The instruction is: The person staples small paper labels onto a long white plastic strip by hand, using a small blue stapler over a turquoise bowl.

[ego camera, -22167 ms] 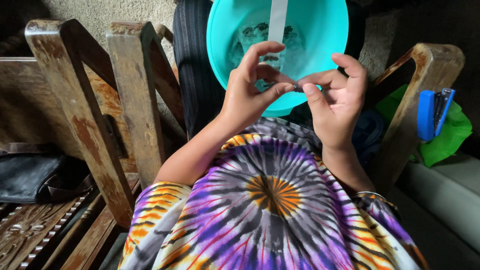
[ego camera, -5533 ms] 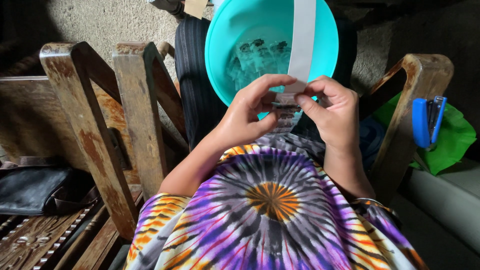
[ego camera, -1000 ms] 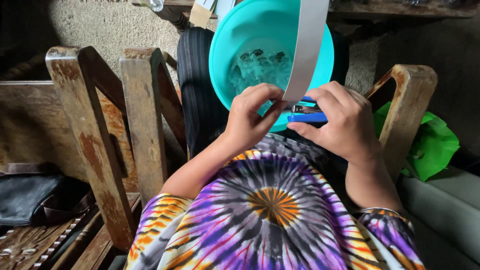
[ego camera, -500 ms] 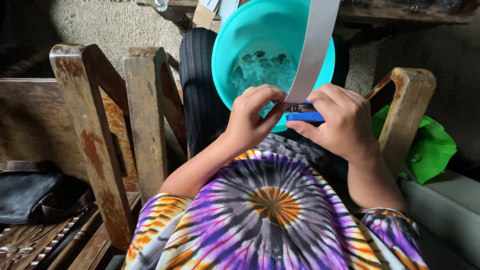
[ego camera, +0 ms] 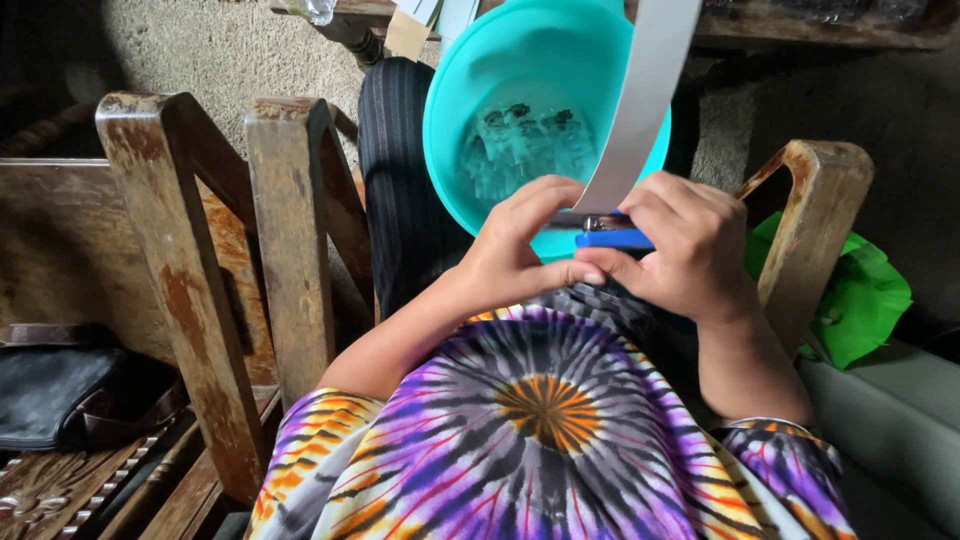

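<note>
My right hand (ego camera: 690, 245) grips a blue stapler (ego camera: 612, 236) over my lap. A long white paper strip (ego camera: 640, 100) rises from the stapler's jaws toward the top of the view. My left hand (ego camera: 520, 250) pinches the strip's lower end against the stapler, fingertips touching my right thumb. Just beyond both hands a turquoise plastic bowl (ego camera: 460, 110) rests on my legs, holding several small clear plastic packets (ego camera: 520, 145).
Worn wooden chair arms stand at the left (ego camera: 190, 270) and right (ego camera: 800, 230). A green plastic bag (ego camera: 860, 300) lies past the right arm. A black bag (ego camera: 60, 395) sits on the seat at far left. My tie-dye shirt (ego camera: 540, 430) fills the foreground.
Over the last second my hands barely shifted. Earlier, the stapler lay beside the right chair arm; now my right hand holds it on the strip.
</note>
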